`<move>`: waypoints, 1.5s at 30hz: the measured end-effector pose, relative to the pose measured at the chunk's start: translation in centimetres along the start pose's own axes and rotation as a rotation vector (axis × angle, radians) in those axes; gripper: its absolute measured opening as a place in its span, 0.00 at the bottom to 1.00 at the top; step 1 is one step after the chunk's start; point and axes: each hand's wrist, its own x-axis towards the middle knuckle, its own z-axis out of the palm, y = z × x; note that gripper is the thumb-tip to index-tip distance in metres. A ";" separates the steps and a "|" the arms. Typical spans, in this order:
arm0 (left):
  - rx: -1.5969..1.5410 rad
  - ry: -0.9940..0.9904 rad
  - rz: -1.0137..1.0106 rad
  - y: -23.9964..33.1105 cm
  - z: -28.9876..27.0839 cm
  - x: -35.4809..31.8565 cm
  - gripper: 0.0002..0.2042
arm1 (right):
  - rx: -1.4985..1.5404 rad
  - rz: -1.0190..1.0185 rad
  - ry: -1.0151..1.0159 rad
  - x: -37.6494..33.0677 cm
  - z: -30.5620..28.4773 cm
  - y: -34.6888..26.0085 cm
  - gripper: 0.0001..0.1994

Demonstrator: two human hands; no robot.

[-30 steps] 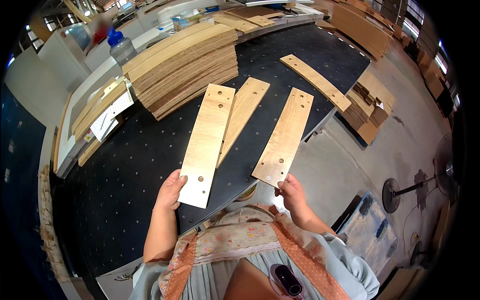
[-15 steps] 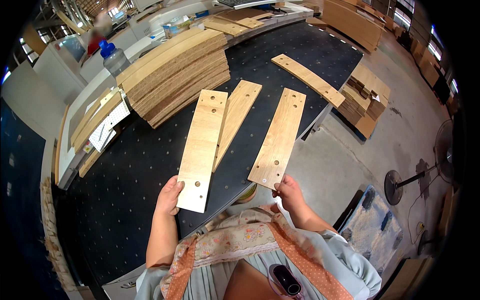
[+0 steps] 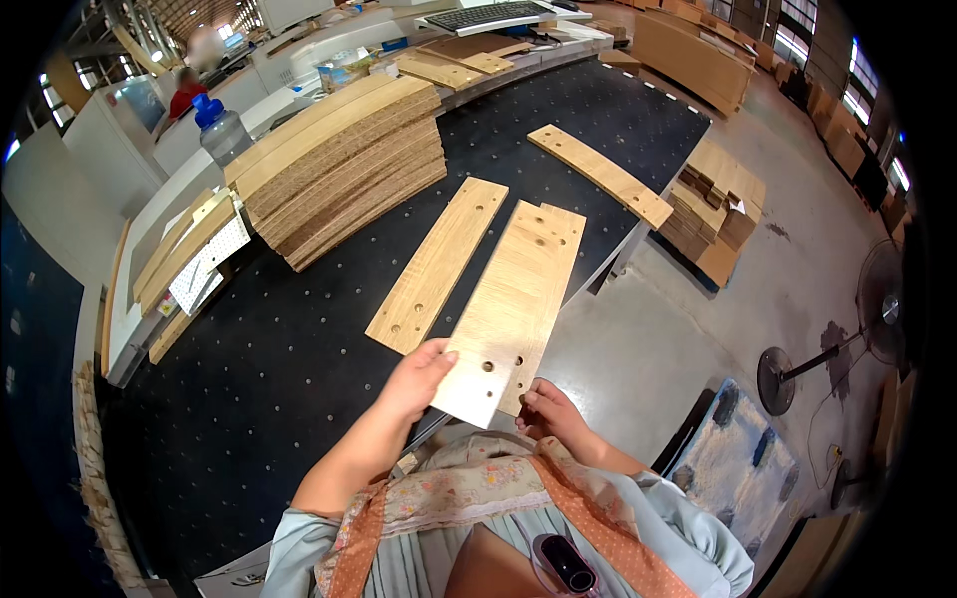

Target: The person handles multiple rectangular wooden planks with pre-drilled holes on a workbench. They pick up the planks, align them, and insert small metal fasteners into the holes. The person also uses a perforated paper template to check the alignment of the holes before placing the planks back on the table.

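My left hand grips the lower left edge of a pale drilled wooden board. This board partly covers a second drilled board, whose right strip and top corner show. My right hand is closed on the lower end of that second board. Both boards are tilted over the near edge of the black table, side by side and overlapping. Just left of them a third drilled board lies flat on the table. A fourth one rests farther off, along the right edge.
A tall stack of boards stands at the table's far left, beside a blue-capped bottle. A keyboard lies at the back. On the floor to the right are more stacked boards, a fan and a blue-edged platform.
The left hand has carried its board rightward, over the board in the right hand. They were apart before and now overlap. The board lying on the table has come into full view.
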 end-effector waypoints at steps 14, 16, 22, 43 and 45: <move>0.747 0.097 0.283 -0.7 3.1 1.6 0.17 | -0.196 -0.130 0.075 0.3 0.3 -1.1 0.18; 0.717 0.096 0.339 -1.3 3.0 1.4 0.17 | -0.262 -0.045 0.152 -0.7 1.7 -2.7 0.21; 0.418 0.117 0.321 -2.8 0.9 2.2 0.16 | -0.465 -0.104 0.107 1.6 -0.1 -1.5 0.19; 1.029 0.148 0.391 -0.7 2.1 2.1 0.11 | -0.298 -0.176 0.155 2.6 0.4 0.2 0.20; 1.031 0.151 0.375 -0.6 2.2 2.0 0.12 | -0.347 -0.144 0.168 2.5 0.3 -0.1 0.20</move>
